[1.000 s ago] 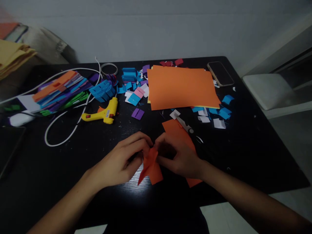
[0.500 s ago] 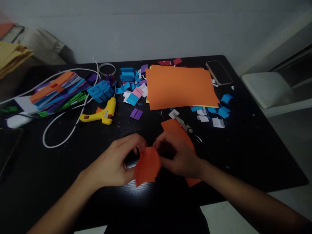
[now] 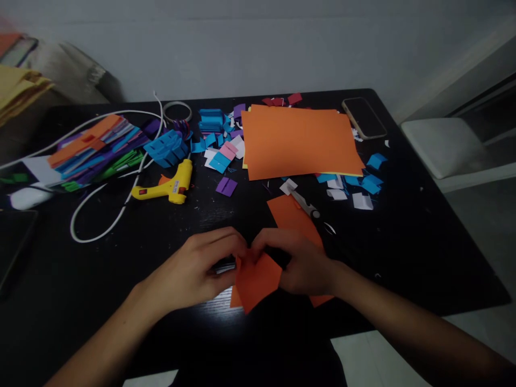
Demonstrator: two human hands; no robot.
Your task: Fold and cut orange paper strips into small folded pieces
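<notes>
Between my two hands is a folded piece of orange paper (image 3: pixel 257 282), bent over and held above the front of the black table. My left hand (image 3: pixel 205 266) pinches its left side. Fingers of my right hand (image 3: pixel 300 258) press on its top edge and right side, close to the left fingertips. Part of the paper is hidden by the fingers. Partly under my right hand and forearm lies a larger orange sheet (image 3: pixel 288 212). Scissors (image 3: pixel 308 207) rest across that sheet's upper edge, with their blades pointing away to the left.
A yellow glue gun (image 3: pixel 169 188) lies left of centre, beside a looped white cable (image 3: pixel 76 228). Behind it are bundled coloured strips (image 3: pixel 97 145). Stacked orange sheets (image 3: pixel 302 142) and a phone (image 3: pixel 364 118) sit at the back, with small paper pieces (image 3: pixel 226 186) scattered around.
The orange paper has turned and folded over, its flap now pointing down and right. My fingertips have come closer together at its top edge.
</notes>
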